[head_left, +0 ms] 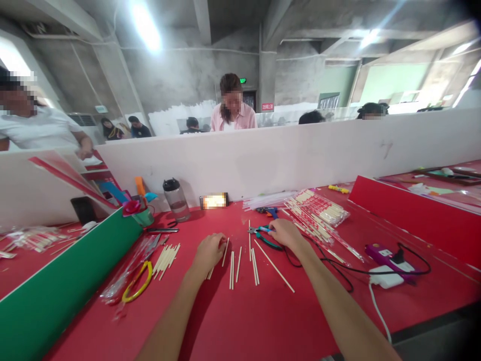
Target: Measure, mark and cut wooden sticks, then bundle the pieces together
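My left hand [211, 249] is over the red table, its fingers curled together at the upper end of a short wooden stick [225, 252]; the grip itself is partly hidden. Under its palm, more stick ends show. My right hand [284, 232] has its fingers closed on the upper handle of the teal-handled pliers [267, 241], whose jaws point left toward an upright-lying stick [250, 240]. Between my hands and nearer me lie several cut sticks [232, 271]. One longer stick [274, 265] slants toward the lower right.
Left of my hands are a stick pile [166, 260] and yellow-handled scissors [139, 283]. Behind stand a water bottle [176, 200] and a phone [214, 200]. A blue glue gun [267, 211], bagged sticks [319, 208] and a power strip [391, 263] with cables lie right. Green [75, 281] and red [417, 220] dividers flank the area.
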The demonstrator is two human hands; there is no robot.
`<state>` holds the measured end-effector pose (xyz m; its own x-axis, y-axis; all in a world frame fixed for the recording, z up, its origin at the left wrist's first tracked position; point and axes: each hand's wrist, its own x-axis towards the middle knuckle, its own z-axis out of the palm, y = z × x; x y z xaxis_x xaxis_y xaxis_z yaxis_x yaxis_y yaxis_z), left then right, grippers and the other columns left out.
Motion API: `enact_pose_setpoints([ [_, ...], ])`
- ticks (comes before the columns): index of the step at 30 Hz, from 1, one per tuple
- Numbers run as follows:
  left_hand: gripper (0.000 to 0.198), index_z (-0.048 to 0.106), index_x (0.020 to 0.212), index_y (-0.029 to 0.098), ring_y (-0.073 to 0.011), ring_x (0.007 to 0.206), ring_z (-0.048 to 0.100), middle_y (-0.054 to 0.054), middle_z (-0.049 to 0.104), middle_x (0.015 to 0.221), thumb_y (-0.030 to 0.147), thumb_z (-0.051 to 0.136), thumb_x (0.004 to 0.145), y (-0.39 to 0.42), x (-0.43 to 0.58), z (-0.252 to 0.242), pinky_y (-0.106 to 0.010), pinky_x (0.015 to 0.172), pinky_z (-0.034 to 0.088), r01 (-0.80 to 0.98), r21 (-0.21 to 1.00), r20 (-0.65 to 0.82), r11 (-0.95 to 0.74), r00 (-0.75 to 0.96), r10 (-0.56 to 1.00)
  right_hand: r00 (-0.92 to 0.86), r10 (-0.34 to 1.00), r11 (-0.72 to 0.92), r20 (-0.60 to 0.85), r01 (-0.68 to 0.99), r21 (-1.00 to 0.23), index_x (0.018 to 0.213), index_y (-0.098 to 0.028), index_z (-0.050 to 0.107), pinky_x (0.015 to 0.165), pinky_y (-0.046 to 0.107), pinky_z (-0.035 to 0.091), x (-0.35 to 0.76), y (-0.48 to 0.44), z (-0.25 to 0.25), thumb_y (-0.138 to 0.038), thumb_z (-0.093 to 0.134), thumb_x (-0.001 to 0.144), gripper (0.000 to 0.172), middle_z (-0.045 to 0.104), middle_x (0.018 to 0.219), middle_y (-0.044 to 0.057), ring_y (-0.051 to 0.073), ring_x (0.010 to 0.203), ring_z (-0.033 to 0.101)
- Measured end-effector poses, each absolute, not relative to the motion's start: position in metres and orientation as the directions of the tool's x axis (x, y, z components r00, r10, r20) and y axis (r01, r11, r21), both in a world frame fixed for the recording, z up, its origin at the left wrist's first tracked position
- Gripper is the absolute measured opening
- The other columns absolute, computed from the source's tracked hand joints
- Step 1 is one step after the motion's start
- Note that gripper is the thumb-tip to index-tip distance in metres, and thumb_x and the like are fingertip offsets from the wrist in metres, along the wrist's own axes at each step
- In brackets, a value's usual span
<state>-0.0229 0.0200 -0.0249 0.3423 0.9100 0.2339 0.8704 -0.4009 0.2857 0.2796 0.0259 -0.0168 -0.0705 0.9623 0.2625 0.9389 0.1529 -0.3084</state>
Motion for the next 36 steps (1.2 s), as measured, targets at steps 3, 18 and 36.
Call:
enact_pose_setpoints([
  [3, 0.016, 0.065, 0.096, 0.02, -0.0228, 0.092, 0.062, -0.009, 0.069, 0.098, 0.029, 0.054, 0.09, 0.02, -0.022, -0.024, -0.03, 0.077, 0.042, 0.894, 0.23, 0.235, -0.385, 0.333, 0.913, -0.04, 0.971, 0.112, 0.234, 0.947, -0.302, 0.078, -0.021, 0.071, 0.068, 0.029, 0.043, 0.285, 0.025, -0.019, -0.028, 0.072, 0.078, 0.007, 0.07, 0.082, 0.011, 0.024, 0.079, 0.066],
  [18, 0.024, 0.067, 0.088, 0.019, -0.0241, 0.096, 0.058, -0.009, 0.062, 0.097, 0.04, 0.054, 0.088, 0.014, -0.013, -0.023, -0.033, 0.081, 0.04, 0.946, 0.12, 0.198, -0.301, 0.275, 0.941, -0.215, 0.961, 0.241, 0.177, 0.959, -0.147, 0.087, -0.016, 0.071, 0.075, 0.03, 0.046, 0.194, -0.003, -0.012, -0.047, 0.058, 0.087, 0.033, 0.072, 0.092, 0.014, 0.027, 0.092, 0.066],
  [36, 0.023, 0.068, 0.083, 0.015, -0.028, 0.098, 0.056, -0.014, 0.062, 0.099, 0.029, 0.05, 0.085, 0.009, -0.002, -0.025, -0.037, 0.081, 0.041, 0.956, 0.037, 0.196, -0.29, 0.278, 0.94, -0.224, 0.961, 0.242, 0.163, 0.966, -0.095, 0.097, -0.01, 0.071, 0.081, 0.035, 0.048, 0.173, -0.004, -0.025, -0.032, 0.053, 0.086, 0.03, 0.07, 0.102, 0.019, 0.03, 0.102, 0.062],
])
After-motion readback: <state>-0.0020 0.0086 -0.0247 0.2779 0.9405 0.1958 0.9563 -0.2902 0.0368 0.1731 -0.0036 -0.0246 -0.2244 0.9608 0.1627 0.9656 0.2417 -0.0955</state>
